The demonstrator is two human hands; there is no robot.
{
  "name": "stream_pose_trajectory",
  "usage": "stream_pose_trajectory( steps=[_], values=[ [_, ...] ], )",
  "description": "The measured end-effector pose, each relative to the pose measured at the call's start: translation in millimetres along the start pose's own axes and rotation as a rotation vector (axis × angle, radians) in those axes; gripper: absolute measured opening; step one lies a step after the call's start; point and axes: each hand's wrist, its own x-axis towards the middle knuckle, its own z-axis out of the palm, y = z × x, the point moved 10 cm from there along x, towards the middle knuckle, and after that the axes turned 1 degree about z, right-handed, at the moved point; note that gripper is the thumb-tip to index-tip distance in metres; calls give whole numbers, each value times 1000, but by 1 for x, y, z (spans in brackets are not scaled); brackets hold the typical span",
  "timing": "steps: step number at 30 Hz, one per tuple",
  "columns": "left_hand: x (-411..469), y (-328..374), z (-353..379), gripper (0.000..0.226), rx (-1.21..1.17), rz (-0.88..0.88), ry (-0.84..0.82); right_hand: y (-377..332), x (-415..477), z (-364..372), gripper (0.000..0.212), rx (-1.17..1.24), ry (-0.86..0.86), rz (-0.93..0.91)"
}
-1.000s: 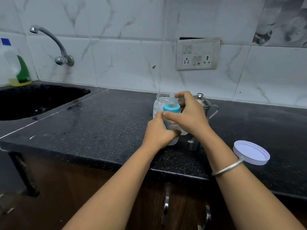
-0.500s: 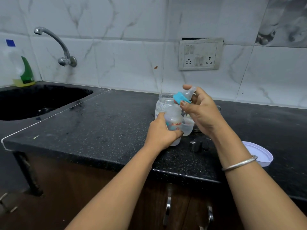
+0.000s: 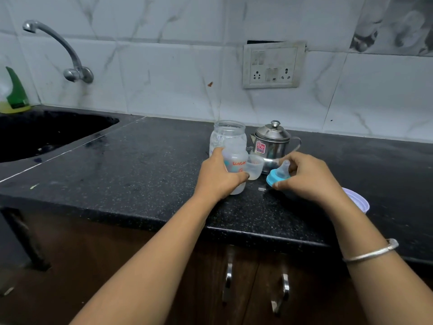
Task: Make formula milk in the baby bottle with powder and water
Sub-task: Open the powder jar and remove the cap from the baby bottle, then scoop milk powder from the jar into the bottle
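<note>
A clear baby bottle (image 3: pixel 235 164) with red lettering stands open on the black counter (image 3: pixel 140 174), gripped by my left hand (image 3: pixel 219 178). My right hand (image 3: pixel 307 178) holds the blue ring with its clear teat (image 3: pixel 278 175) low over the counter, to the right of the bottle. A small clear cap (image 3: pixel 254 168) sits between the bottle and the teat. Behind the bottle stands an open clear jar (image 3: pixel 228 137) dusted with white powder. A steel kettle (image 3: pixel 273 143) with a lid stands to the jar's right.
A white jar lid (image 3: pixel 358 200) lies on the counter behind my right wrist. The black sink (image 3: pixel 46 132) with a wall tap (image 3: pixel 61 50) is at the left, with a green-and-yellow bottle (image 3: pixel 14 97) at its far corner. A wall socket (image 3: pixel 273 64) sits above the kettle.
My right hand took the blue teat ring off the bottle, lifted it, then brought it down to the right near the counter. My left hand kept hold of the bottle.
</note>
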Motion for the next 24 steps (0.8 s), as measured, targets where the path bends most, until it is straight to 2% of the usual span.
stream_pose_trajectory(
  steps=[11,13,18,24],
  values=[
    [-3,1,0,56,-6,-2,-7,2,-2,12,58,-90,-74,47],
    [-3,2,0,55,-2,4,-8,-6,-2,2,59,-73,-21,24],
    [-3,3,0,59,7,29,-5,-53,-7,-28,48,8,198,-140],
    [-4,3,-2,59,3,12,3,-84,15,-14,30,165,146,-217]
  ],
)
